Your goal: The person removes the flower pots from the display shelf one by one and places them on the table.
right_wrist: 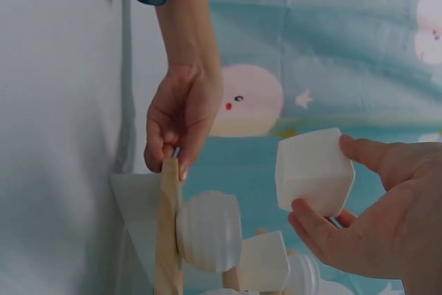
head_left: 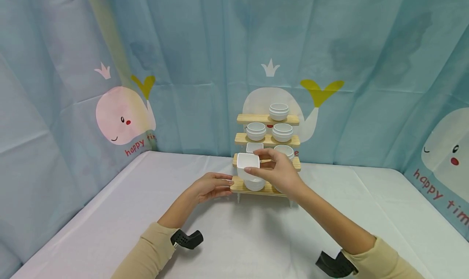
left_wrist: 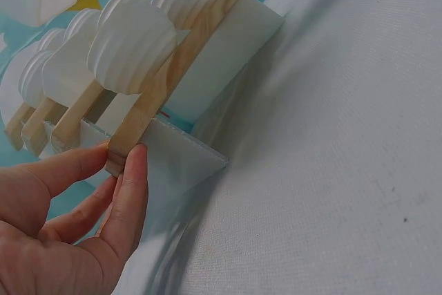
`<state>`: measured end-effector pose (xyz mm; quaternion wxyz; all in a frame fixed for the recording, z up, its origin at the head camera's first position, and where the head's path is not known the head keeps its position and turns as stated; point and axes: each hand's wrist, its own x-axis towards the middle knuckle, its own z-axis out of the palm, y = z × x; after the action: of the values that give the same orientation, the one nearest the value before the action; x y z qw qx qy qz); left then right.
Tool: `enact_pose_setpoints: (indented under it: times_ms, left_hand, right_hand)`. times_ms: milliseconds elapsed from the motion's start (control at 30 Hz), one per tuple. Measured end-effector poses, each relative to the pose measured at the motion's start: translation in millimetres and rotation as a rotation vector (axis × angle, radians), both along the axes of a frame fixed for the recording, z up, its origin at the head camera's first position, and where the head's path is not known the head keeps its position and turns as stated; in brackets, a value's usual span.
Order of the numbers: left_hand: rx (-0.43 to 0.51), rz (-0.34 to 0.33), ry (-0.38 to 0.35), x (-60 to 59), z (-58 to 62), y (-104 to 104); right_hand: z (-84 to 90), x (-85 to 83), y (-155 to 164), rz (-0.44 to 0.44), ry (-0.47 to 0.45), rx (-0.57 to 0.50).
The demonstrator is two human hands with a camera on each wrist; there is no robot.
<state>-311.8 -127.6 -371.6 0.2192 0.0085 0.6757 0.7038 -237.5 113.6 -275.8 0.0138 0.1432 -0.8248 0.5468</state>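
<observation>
Four wooden shelves form the stepped rack on the white table. Left hand pinches the lowest shelf's left end. Right hand grips the square white cup, held above a round bowl.

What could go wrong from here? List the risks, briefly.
1. The square white cup is only pinched by the right hand's fingertips; it might slip and fall on the round cup below.
2. The stepped wooden rack is loaded with cups; a knock might tip it, though the left hand holds its bottom shelf's end.
</observation>
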Motion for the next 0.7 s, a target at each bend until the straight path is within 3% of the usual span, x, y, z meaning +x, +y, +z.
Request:
enact_pose_setpoints:
  times_ms: [300,700]
  left_hand:
    - [0.005,-0.003,0.01,0.4,-0.6,0]
    - [0.003,0.003,0.015,0.3,-1.9,0]
  right_hand:
    - [-7.3,10.3,-3,-0.021,-0.02,-0.009]
    - [-17.6,18.0,-7,0.022,-0.038,-0.09]
